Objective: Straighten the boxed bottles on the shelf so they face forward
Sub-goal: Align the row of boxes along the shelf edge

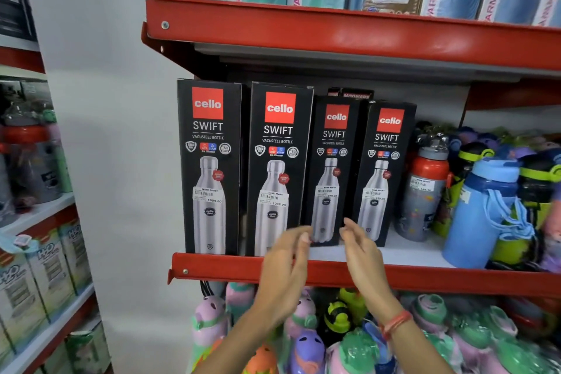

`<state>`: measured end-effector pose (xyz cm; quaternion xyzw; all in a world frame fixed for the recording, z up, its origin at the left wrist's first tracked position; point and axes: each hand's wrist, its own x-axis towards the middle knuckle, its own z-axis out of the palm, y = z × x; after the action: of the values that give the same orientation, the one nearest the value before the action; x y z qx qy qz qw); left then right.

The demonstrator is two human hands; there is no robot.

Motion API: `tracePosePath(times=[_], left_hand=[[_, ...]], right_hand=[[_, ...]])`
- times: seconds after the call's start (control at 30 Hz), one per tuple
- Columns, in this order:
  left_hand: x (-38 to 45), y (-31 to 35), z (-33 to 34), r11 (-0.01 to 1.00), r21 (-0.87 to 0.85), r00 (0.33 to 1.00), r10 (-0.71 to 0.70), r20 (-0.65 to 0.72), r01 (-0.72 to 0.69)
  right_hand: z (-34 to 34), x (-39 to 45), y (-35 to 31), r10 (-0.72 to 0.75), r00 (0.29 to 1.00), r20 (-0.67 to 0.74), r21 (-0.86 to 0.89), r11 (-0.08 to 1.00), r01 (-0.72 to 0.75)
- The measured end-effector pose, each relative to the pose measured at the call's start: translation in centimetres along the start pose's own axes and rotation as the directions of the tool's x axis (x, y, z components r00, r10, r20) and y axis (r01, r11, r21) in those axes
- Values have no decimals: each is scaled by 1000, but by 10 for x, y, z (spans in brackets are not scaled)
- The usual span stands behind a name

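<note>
The black boxes (277,167) in front of me are looking like glossy printed card, each wearing a white paper price sticker (272,199). The shelf (334,272) edge is showing smooth red painted metal with a slight sheen, and its white deck is looking matt. Beside the boxes, a blue bottle (479,212) is reading as smooth plastic. On my right wrist I am wearing a red thread band (396,323) that looks like cloth.

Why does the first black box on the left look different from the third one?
The first box looks taller and stands at the shelf's front edge; the third box looks shorter and sits further back. Its price sticker reads 1099.00; the third's seems to be lower. Both are black Cello Swift boxes facing forward.
</note>
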<state>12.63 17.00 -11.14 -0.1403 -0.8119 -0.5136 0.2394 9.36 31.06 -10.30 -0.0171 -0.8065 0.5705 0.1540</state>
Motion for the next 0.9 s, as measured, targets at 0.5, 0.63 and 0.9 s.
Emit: tracePosePath(times=[0.5, 0.63, 0.9], left_hand=[[38, 9, 65, 923, 105, 925, -376, 61, 369], [25, 14, 61, 926, 139, 933, -358, 38, 350], [-4, 20, 47, 947, 119, 953, -302, 25, 297]], right_hand=[[-13, 25, 2, 28, 982, 187, -76, 997, -14], [-23, 4, 5, -4, 987, 163, -75, 997, 17], [-38, -20, 19, -55, 992, 117, -67, 996, 63]])
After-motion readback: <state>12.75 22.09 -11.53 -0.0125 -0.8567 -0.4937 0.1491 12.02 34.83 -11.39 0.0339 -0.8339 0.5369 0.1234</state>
